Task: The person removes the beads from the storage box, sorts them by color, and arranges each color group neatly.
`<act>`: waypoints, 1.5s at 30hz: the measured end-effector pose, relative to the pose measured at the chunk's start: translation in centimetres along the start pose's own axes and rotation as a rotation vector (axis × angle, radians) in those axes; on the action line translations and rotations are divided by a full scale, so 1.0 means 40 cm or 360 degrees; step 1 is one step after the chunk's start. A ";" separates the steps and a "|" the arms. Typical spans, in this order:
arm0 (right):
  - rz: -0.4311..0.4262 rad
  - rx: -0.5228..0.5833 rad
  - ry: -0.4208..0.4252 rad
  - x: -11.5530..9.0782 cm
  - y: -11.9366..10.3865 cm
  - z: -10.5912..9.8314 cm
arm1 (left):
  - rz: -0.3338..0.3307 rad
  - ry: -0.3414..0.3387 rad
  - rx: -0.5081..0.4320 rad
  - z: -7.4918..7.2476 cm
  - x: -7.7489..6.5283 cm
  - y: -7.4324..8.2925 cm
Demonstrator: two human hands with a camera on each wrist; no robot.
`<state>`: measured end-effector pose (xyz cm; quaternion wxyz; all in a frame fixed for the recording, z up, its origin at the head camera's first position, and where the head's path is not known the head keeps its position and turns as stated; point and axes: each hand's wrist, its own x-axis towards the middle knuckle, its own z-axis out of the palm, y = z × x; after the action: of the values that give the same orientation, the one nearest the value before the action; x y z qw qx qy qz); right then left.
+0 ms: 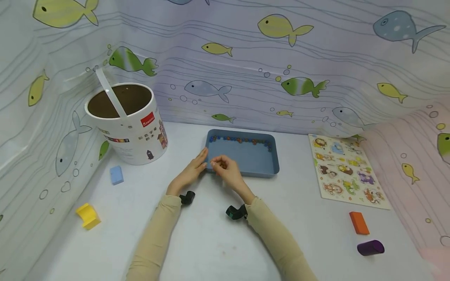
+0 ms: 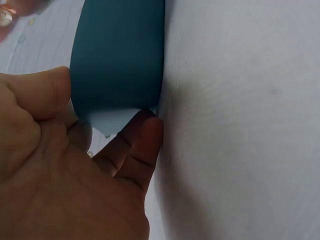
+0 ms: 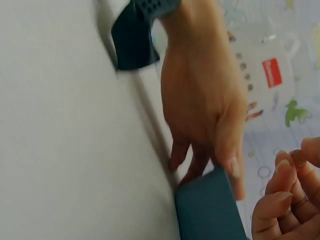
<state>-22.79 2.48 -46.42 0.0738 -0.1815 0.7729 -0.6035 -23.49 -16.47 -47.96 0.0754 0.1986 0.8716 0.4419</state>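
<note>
A shallow blue-grey tray (image 1: 242, 174) lies on the table, with several small blue and orange beads (image 1: 254, 141) lined along its far edge and corners. My left hand (image 1: 191, 171) rests against the tray's near left corner; its thumb (image 2: 52, 90) touches near the rim and its fairly straight fingers (image 2: 142, 147) press low on the outside. Over the tray's near left part, my right hand (image 1: 228, 171) pinches a tiny shiny orange-brown bead (image 2: 6, 17) between thumb and index finger. The other fingers (image 3: 272, 210) of that hand are curled in.
A white bucket (image 1: 137, 144) with a handle stands at the back left. Near it lie a light-blue block (image 1: 116, 175) and a yellow block (image 1: 88, 216). At right are an animal puzzle board (image 1: 346, 171), an orange block (image 1: 359, 223) and a purple cylinder (image 1: 370, 248). A fish-print curtain (image 1: 242, 78) closes the back.
</note>
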 end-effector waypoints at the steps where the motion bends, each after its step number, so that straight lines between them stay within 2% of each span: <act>1: -0.0017 -0.0014 -0.0025 -0.010 -0.002 0.005 | 0.0001 -0.0004 -0.0008 -0.001 -0.001 0.001; 8: -0.0014 -0.0213 -0.0368 -0.033 0.035 0.042 | 0.0052 0.0007 -0.0014 -0.003 0.003 -0.007; 13: -0.0050 -0.0307 -0.0463 -0.035 0.061 0.066 | 0.0047 0.0005 0.0006 0.001 0.002 -0.011; 19: -0.0126 -0.0423 -0.0439 -0.032 0.073 0.074 | 0.0024 0.0031 0.0003 0.002 0.000 -0.016; 26: -0.0293 -0.0760 -0.0399 -0.034 0.072 0.080 | 0.0035 0.0028 -0.0009 0.003 0.003 -0.018; 30: -0.0320 -0.0894 -0.0406 -0.039 0.069 0.084 | 0.0044 0.0027 -0.0005 0.004 0.003 -0.019; 38: -0.0328 -0.0884 -0.0403 -0.045 0.066 0.082 | 0.0037 0.0020 -0.0010 0.005 0.001 -0.015; 45: -0.0255 -0.0741 -0.0414 -0.043 0.058 0.075 | 0.0023 0.0025 0.0006 0.006 0.003 -0.017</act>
<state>-20.64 0.90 -49.62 0.0807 -0.3301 0.8580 -0.3852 -23.72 -16.60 -48.65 0.0651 0.2014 0.8716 0.4422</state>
